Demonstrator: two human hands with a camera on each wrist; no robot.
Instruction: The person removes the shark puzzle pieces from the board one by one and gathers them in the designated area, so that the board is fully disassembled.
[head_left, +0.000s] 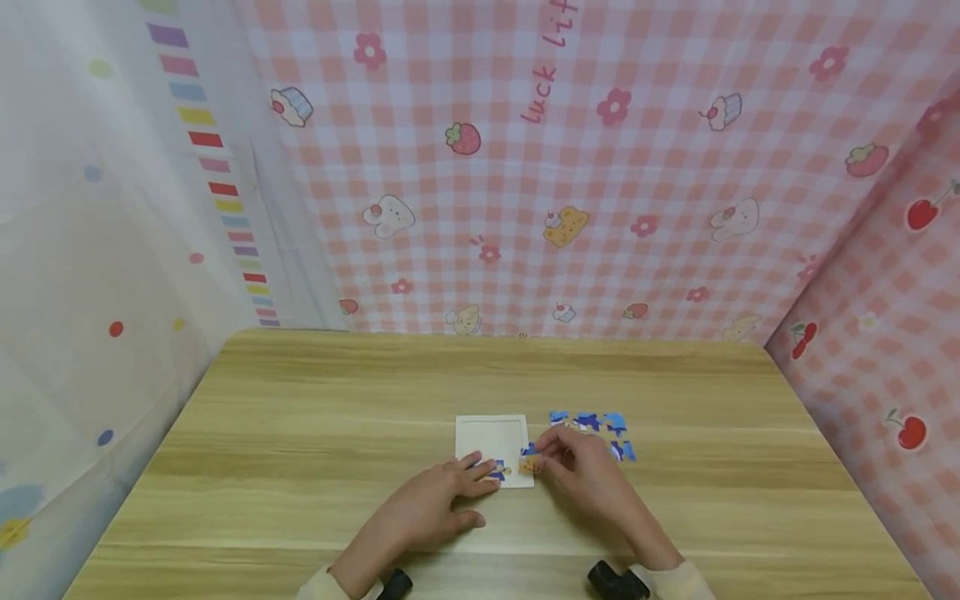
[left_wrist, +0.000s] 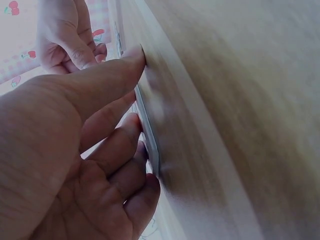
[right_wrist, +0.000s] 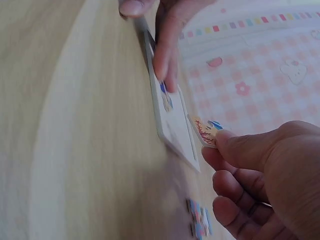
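A square white puzzle tray (head_left: 491, 435) lies on the table, with blue and yellow puzzle pieces (head_left: 501, 472) in its near part. My left hand (head_left: 438, 500) rests on the tray's near left side, fingers spread over the pieces there. Between thumb and index finger my right hand (head_left: 585, 475) pinches a puzzle piece (right_wrist: 204, 131), tan with red branch shapes and a blue patch. In the right wrist view this piece is held tilted, above the tray's right side. The left hand's fingers hide part of the tray.
Several loose puzzle pieces (head_left: 618, 423) lie right of the tray, partly behind the right hand. All rests on a wood-grain table (head_left: 337, 400). A pink checked cloth (head_left: 510, 183) hangs at the table's back edge, with white cloth (head_left: 112, 267) on the left.
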